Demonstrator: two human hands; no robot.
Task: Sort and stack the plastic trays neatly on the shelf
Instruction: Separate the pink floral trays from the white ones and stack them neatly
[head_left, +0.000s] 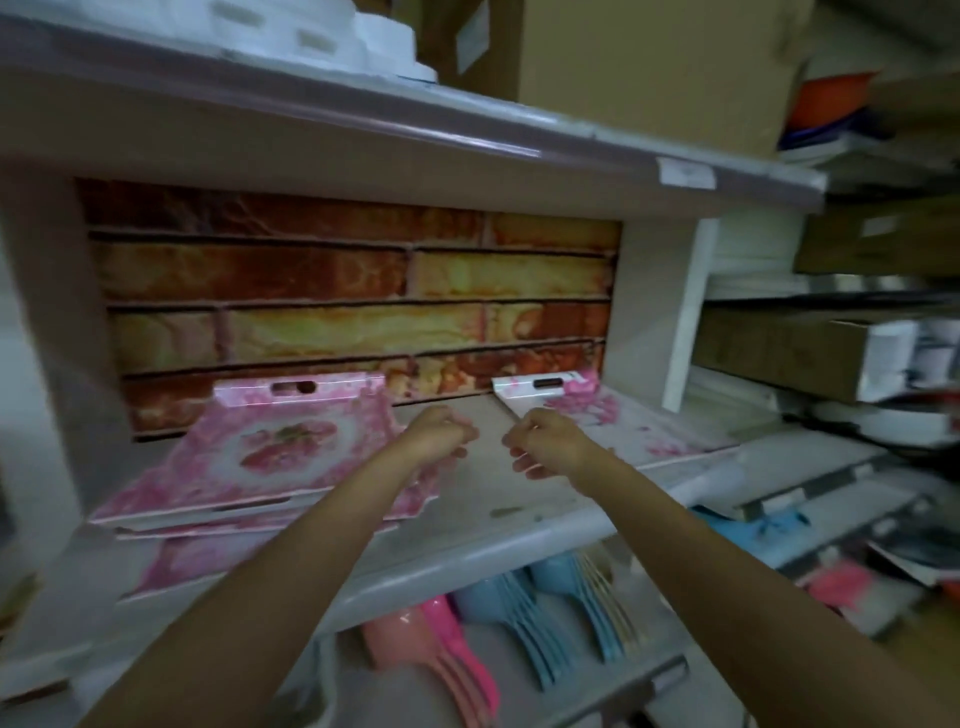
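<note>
A stack of pink floral plastic trays (270, 457) lies skewed at the left of the shelf board (493, 493), with lower trays jutting over the front edge. One white-and-pink tray (623, 421) lies flat at the right, its handle slot towards the back. My left hand (441, 434) hovers just right of the stack's top tray, fingers curled with nothing visible in them. My right hand (545, 441) is curled at the near left edge of the right tray. Whether it grips that edge is hidden. The frame is blurred.
A brick-pattern panel (353, 296) backs the shelf. Above are white foam pieces (332, 36) and a cardboard box (649, 67). Below hang pink scoops (441, 654) and blue scoops (524, 608). Boxes and stacked goods (831, 353) fill the shelves to the right.
</note>
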